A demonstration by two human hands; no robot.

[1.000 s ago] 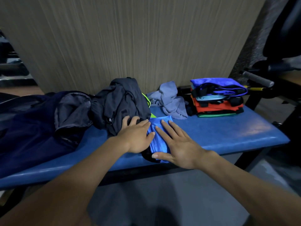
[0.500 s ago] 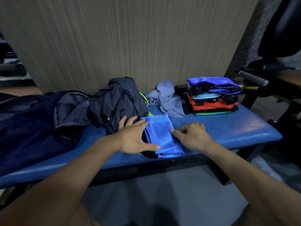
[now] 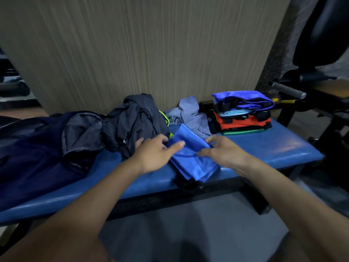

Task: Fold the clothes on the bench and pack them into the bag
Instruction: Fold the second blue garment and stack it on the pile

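A folded bright blue garment (image 3: 192,161) lies at the front edge of the blue padded bench (image 3: 268,148), with a dark piece showing under its near end. My left hand (image 3: 154,154) grips its left edge, thumb on top of the cloth. At the right edge my right hand (image 3: 222,152) pinches it, thumb over the fold and fingers curled behind. The far end of the garment is raised off the bench. A dark navy bag (image 3: 28,152) with a grey lining lies open at the left.
A crumpled dark grey jacket (image 3: 136,121) lies just behind my left hand, a loose grey-blue garment (image 3: 190,116) behind the blue one. A stack of folded clothes (image 3: 243,112) sits at the back right. A wooden wall panel backs the bench; gym equipment (image 3: 289,89) stands to the right.
My hands went from pressing the blue garment flat to taking hold of its two side edges. Its far end has lifted and the piece has turned slightly.
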